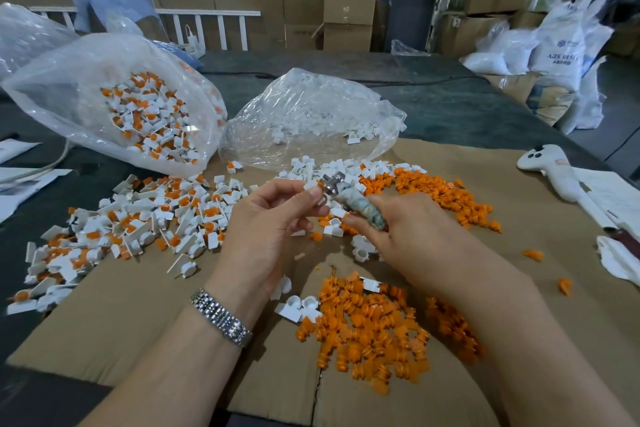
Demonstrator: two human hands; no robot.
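The cardboard sheet (131, 329) lies bare at 7 and 3 o'clock; assembled caps (138, 218) crowd 9, orange plugs (367, 322) 6, the fuller bag (114, 55) 11, the flatter bag (311, 104) 12.

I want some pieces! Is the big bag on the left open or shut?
Open. The bag lies tipped, its mouth gaping wide, orange and white pieces showing inside.

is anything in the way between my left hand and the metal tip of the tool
Nothing visible does. The fingertips of the left hand are right up against the metal tip of the tool, which the right hand grips by its wrapped handle. The loose white and orange parts lie below on the cardboard, not between.
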